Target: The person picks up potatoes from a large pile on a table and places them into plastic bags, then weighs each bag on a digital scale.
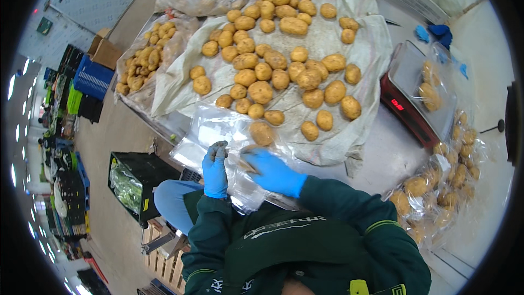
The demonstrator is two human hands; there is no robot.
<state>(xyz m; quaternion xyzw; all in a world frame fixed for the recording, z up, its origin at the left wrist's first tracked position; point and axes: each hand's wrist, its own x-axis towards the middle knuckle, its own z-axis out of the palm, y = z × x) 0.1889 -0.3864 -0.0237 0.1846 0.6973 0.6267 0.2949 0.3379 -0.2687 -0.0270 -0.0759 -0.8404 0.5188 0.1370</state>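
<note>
My left hand (215,170), in a blue glove with dirty fingertips, pinches the edge of a clear plastic bag (245,194) in front of my body. Beside it, my right hand (274,172), also gloved and blurred, curls around a brownish potato (247,160) that its fingers mostly hide. Just beyond my fingers lies a large potato (262,133) with clear plastic around its lower part; whether it is inside the bag I cannot tell. More flat clear bags (213,125) lie by the left hand. Loose potatoes (260,92) spread over a white woven sack (286,135) ahead.
On the right, a red scale (409,110) with a lit display carries a bagged portion of potatoes (430,92). Several filled bags (442,188) lie nearer me. Large potato sacks (143,59) stand at left. A dark crate (135,184) with wrapped greens is below the table's left edge.
</note>
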